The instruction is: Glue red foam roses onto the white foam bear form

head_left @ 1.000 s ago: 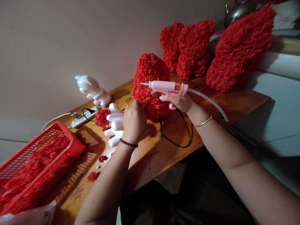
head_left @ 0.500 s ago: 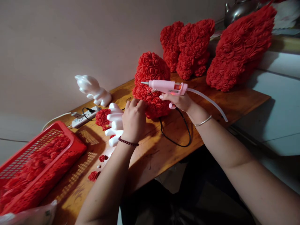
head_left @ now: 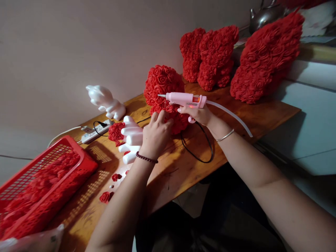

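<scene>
In my right hand (head_left: 198, 113) is a pink hot glue gun (head_left: 181, 98), its metal nozzle pointing left and a clear glue stick trailing from the rear. A small light glows on its side. Behind the gun stands a figure covered in red foam roses (head_left: 164, 84), partly hidden by it. My left hand (head_left: 157, 131) is closed at the figure's lower left side, fingers curled against it; the fingertips are hidden. White smooth foam pieces (head_left: 131, 134) lie just left of that hand, beside a cluster of red roses (head_left: 116, 133).
A red plastic basket (head_left: 86, 164) of roses stands at the left. Near the wall are a white bear form (head_left: 101, 98) and a power strip (head_left: 97, 131). Several rose-covered figures (head_left: 217, 56) stand at the back right. A black cord (head_left: 211, 147) loops on the wooden table (head_left: 168, 175); loose roses (head_left: 105, 197) lie nearby.
The rose-covered figure has shifted and tilted left and slightly down. My left hand has moved a little right along its lower side. The glue gun stays nearly in place.
</scene>
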The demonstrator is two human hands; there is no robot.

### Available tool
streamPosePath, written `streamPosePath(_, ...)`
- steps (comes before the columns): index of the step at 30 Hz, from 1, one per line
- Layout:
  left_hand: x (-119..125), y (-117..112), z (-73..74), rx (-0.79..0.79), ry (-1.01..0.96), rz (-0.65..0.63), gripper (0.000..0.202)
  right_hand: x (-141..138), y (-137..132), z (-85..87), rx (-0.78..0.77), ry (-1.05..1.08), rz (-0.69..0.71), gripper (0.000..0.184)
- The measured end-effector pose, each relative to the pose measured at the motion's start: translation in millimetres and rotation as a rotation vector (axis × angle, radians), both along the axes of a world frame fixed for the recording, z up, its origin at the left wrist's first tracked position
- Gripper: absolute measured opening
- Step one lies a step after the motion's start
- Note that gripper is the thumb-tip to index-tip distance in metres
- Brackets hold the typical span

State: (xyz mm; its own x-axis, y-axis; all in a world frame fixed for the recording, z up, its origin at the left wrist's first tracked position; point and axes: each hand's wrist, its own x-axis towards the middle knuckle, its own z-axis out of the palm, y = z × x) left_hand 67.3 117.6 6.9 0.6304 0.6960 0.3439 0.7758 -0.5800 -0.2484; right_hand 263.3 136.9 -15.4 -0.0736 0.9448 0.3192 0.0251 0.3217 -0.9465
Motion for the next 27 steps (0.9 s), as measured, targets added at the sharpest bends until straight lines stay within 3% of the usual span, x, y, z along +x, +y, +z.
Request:
streamPosePath(9, -2.1, 16.2, -8.8, 0.040, -0.326, 0.064, 0.026, 7.4, 8.6, -6.2, 0.091, 0.036, -0.087, 0.027)
streamPosePath(16, 1.9, 22.7, -10.7, 0.009, -0.483, 0.161, 0.024, 26.3, 30.3, -10.0, 0.188, 0.246, -0.230, 0.026)
streamPosePath(21, 10.7, 36.0, 4.1, -0.033, -0.492, 0.195, 0.022, 36.2, 41.2, -13.7, 0.191, 0.292, -0.332, 0.025)
streamPosePath(27, 33.4, 79.6, 41.4, -0.133, -0.307, 0.210, 0.021, 37.4, 64.3, -6.9, 0.171, 0.269, -0.302, 0.024)
